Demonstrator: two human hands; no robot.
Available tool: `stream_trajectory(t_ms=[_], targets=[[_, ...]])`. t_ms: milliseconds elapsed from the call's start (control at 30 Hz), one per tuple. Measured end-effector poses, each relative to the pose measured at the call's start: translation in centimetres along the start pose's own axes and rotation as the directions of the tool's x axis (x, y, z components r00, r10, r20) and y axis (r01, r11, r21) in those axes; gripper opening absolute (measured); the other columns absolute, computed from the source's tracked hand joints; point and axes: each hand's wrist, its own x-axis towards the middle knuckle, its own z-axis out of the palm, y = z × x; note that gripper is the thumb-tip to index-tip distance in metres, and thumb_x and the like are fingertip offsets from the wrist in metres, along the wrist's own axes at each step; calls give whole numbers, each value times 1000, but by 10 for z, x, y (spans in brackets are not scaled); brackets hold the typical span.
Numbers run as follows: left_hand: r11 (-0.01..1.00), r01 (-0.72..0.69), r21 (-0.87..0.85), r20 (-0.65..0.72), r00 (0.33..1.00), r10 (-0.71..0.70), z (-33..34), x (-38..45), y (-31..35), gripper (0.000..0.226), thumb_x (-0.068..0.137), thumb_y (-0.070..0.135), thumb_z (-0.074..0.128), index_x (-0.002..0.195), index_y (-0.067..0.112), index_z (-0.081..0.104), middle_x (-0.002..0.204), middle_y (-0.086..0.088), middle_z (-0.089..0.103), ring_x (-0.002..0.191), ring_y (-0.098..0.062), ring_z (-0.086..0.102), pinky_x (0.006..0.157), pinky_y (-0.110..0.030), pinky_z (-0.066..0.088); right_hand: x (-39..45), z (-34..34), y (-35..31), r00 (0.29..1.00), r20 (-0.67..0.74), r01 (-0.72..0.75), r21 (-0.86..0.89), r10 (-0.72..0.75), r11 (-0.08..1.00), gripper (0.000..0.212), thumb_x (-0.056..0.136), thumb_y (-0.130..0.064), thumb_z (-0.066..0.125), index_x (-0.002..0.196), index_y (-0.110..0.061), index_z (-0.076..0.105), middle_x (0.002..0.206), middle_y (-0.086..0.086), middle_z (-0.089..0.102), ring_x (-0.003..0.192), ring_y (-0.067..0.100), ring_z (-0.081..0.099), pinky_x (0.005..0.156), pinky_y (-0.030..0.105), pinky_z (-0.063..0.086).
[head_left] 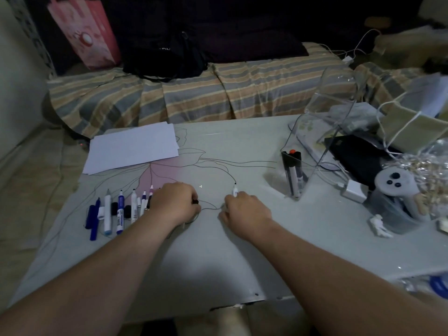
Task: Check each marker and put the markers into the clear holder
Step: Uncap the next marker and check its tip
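**Uncapped marker in hand, ready for its check**

The right hand grips a white marker, bare tip pointing far, likely for a test stroke. The left hand is curled around a small dark piece, probably its cap, kept close for recapping. Unchecked markers lie in a row at the left; the clear holder, far right, already stands two upright

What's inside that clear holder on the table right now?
The clear holder has markers standing in it, one with an orange-red end up. Two or three, hard to count; their lower ends blur against the glare.
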Motion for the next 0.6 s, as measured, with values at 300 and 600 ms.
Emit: stream_trajectory(t_ms=[300, 600], targets=[[980, -151, -130, 13, 988, 154, 17, -5, 24, 35, 90, 23, 64, 123, 32, 61, 114, 0, 68, 109, -23, 58, 83, -31, 44, -5, -14, 42, 990, 45, -138, 137, 133, 981, 24, 99, -30, 56, 108, -13, 41, 106, 21, 64, 99, 39, 63, 69, 35, 40], [863, -162, -479, 35, 978, 204, 4, -13, 43, 19, 80, 19, 72, 87, 36, 69, 85, 11, 68, 66, 2, 58, 64, -9, 42, -15, -36, 73, 973, 116, -215, 148, 199, 965, 26, 88, -13, 55, 111, -16, 43, 109, 16, 61, 92, 35, 60, 67, 37, 48]])
